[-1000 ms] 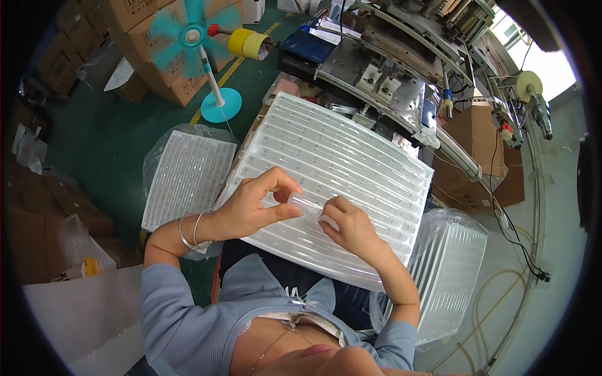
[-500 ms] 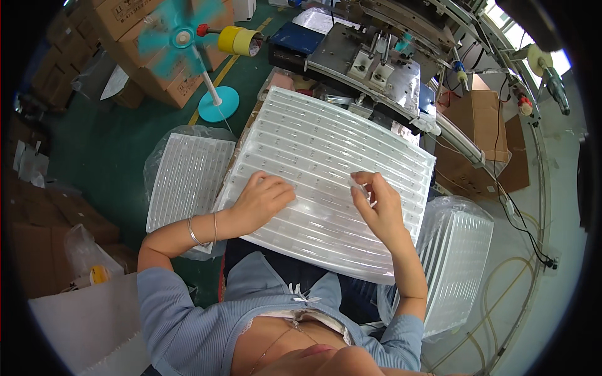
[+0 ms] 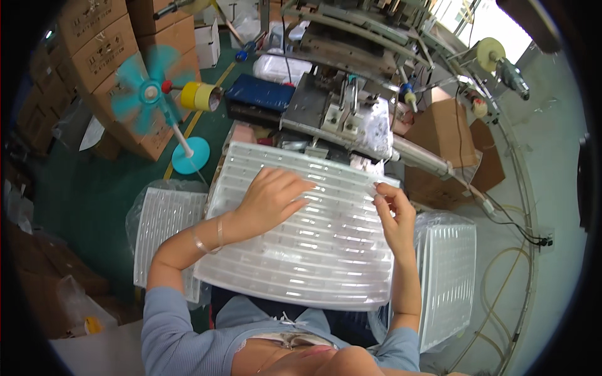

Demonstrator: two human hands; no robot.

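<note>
Ribbed clear plastic tray (image 3: 313,250) lies under both hands, glossy and rectangular.

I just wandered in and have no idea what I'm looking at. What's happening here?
A seated person has a large clear ribbed plastic tray across their lap. Their left hand lies flat on top of it, while the right hand pinches its far right edge. Bagged stacks of similar trays sit on the floor at both sides, with a machine ahead.
</note>
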